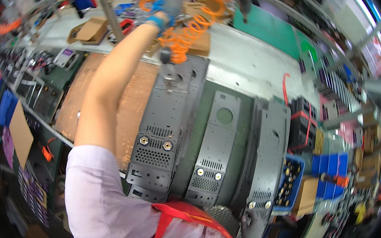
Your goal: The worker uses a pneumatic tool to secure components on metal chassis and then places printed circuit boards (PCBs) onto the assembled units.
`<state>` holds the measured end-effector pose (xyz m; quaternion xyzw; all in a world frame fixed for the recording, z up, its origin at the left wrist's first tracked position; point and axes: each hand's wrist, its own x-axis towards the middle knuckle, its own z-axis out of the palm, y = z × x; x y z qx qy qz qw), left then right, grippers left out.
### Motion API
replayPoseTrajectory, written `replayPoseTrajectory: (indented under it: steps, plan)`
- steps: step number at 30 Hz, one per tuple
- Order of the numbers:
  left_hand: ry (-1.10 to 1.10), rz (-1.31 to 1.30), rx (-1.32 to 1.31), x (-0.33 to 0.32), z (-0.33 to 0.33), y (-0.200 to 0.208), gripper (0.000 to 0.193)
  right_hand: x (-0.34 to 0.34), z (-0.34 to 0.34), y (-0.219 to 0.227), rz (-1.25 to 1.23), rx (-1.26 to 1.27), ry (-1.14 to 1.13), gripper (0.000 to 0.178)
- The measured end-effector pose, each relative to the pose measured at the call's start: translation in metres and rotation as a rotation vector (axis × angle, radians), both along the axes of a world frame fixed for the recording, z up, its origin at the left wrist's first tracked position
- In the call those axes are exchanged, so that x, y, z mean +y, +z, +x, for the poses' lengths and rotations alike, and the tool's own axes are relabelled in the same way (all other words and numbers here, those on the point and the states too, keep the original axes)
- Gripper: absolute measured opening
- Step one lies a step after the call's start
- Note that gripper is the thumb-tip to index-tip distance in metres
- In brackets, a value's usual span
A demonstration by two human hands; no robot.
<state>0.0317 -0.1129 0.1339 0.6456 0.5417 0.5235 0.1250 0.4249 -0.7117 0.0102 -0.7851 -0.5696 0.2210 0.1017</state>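
Note:
My left hand [160, 16], in a blue glove, reaches far across the bench beside coiled orange air hoses [192, 33]. Blur smears its fingers and whatever they touch. Close to my body on the right, my right hand [250, 226], in a grey glove, lies at the near end of a stack of dark grey metal panels [268, 150]. Its fingers point away from me, loosely apart, just below two brass fittings [260, 205]. A similar panel [218, 140] with two fittings lies in the middle. Another panel stack [164, 121] is to its left, with a hanging tool [166, 56] above its far end.
A blue bin [290, 183] of brass-and-black fittings stands right of the panels, near strapped black blocks [302, 124]. Left lies a worn brown board [133, 89]. Cardboard boxes [93, 30] and a green mat [267, 29] are at the back.

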Motion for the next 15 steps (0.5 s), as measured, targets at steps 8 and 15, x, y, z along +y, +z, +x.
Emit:
replayPoseTrajectory:
  steps: [8,15]
  plan:
    - [-0.018,0.207,-0.011,0.024,-0.065,-0.096,0.024,0.001,-0.025,0.032,0.102,0.017,-0.027,0.019]
    - [-0.164,0.018,0.019,0.038,-0.059,-0.114,0.028,-0.066,0.012,0.016,0.564,-0.336,-0.329,0.029]
